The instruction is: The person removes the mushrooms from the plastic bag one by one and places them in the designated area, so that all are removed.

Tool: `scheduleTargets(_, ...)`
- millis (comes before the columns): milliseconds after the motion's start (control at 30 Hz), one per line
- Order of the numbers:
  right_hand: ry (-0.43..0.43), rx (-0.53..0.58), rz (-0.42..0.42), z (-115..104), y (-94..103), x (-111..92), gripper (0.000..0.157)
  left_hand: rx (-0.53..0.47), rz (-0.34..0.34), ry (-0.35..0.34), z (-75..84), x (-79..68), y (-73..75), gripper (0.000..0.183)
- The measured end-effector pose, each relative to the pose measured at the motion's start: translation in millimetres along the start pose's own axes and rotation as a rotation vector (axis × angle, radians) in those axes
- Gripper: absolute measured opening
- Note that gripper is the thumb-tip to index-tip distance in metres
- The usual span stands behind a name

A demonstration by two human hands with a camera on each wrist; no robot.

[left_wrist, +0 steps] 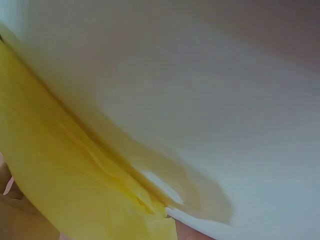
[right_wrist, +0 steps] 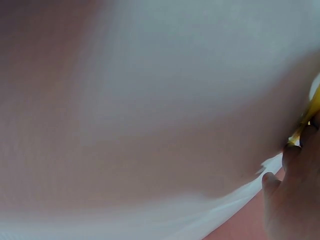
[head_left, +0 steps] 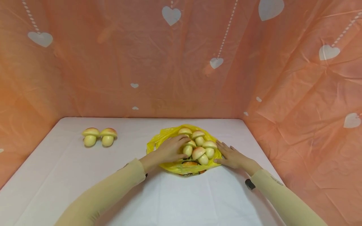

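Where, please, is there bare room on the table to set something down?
The table is bare between the two mushrooms and the yellow bag, and on the bag's near side, between the sleeves. Crowded: the bag, with five mushrooms, left hand and right hand.

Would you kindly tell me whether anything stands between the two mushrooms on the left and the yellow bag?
Nothing visible stands on the white tabletop between the two mushrooms and the left edge of the yellow bag; the left hand, though, reaches over the bag's left part, partly covering it.
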State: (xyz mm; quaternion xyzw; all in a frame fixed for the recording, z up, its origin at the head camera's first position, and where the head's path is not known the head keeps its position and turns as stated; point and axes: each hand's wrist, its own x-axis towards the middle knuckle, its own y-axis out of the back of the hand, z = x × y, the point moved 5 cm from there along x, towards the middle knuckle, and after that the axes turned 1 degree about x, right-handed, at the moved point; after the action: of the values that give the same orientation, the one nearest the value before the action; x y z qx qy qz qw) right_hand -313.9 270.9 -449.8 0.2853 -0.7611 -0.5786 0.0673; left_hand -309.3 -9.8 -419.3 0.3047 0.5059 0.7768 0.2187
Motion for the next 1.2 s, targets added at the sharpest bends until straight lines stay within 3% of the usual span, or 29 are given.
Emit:
scheduleTargets(733, -0.013, 0.023, -0.003, -4, 1.3, -2, 0.092, -0.076, 0.008, 0.048, 0.3, 1.7, 1.0, 0.069)
scheduleTargets(1200, 0.006, -0.007, -0.001, -4, 0.4, -2, 0.092, -0.163, 0.173, 0.0, -3.0, -16.9, 17.9, 0.071)
